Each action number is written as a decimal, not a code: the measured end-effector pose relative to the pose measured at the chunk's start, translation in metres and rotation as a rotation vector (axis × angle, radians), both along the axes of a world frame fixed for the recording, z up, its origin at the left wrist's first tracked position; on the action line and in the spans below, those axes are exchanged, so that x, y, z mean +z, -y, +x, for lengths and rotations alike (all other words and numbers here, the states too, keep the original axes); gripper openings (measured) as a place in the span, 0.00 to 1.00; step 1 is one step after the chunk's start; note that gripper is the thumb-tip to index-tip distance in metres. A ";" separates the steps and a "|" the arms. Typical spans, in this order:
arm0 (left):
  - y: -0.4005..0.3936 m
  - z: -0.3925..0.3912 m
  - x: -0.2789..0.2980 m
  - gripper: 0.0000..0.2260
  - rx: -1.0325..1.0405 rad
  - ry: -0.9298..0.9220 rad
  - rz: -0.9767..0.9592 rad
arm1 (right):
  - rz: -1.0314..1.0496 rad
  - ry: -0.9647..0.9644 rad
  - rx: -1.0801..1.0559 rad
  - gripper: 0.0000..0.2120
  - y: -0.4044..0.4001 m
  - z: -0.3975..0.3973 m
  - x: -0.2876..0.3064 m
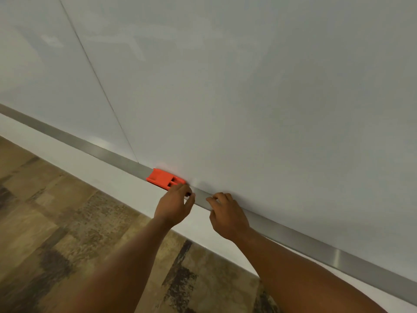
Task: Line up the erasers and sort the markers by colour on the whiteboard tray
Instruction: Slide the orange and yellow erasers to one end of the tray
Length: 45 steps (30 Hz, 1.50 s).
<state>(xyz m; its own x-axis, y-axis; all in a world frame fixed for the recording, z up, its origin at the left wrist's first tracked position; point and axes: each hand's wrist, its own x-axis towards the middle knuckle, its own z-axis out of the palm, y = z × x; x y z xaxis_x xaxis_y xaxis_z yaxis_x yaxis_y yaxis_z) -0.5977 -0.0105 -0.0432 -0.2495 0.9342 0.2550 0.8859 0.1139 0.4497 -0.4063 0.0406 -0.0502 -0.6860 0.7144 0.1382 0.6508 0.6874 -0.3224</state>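
An orange eraser (163, 178) lies on the long metal whiteboard tray (293, 236), which runs diagonally from upper left to lower right. My left hand (174, 205) is at the eraser's right end, fingers curled around a small dark object (187, 194) that shows only as a tip; what it is I cannot tell. My right hand (228, 214) rests just to the right on the tray's edge, fingers bent and apart, with nothing visible in it. No markers are in plain view.
The white whiteboard (225, 86) fills the upper part of the view, with a vertical panel seam (97, 75) left of centre. Below the tray runs a white wall strip (108, 175), then a brown patterned floor (67, 222).
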 end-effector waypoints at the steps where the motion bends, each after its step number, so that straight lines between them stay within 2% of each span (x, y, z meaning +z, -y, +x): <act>1: -0.001 0.013 0.001 0.07 -0.041 -0.008 -0.015 | 0.005 -0.004 -0.014 0.20 0.001 0.013 0.002; 10: -0.014 0.149 0.015 0.08 -0.299 -0.056 -0.124 | 0.043 -0.024 -0.143 0.17 0.013 0.146 0.022; 18: -0.021 0.293 0.036 0.15 -0.587 -0.154 -0.169 | 0.126 -0.074 -0.363 0.13 0.028 0.292 0.038; 25: -0.025 0.422 0.052 0.20 -0.818 -0.174 -0.175 | 0.154 -0.015 -0.562 0.13 0.048 0.414 0.044; 31: -0.037 0.528 0.060 0.17 -0.989 -0.186 -0.198 | 0.197 0.064 -0.720 0.13 0.060 0.517 0.051; 33: -0.042 0.562 0.060 0.17 -1.020 -0.186 -0.242 | 0.227 0.103 -0.738 0.14 0.062 0.550 0.056; 37: -0.050 0.636 0.062 0.25 -1.062 -0.146 -0.284 | 0.264 0.155 -0.843 0.14 0.064 0.627 0.072; 45: -0.056 0.766 0.060 0.21 -1.062 0.041 -0.478 | 0.225 0.197 -1.109 0.13 0.061 0.745 0.085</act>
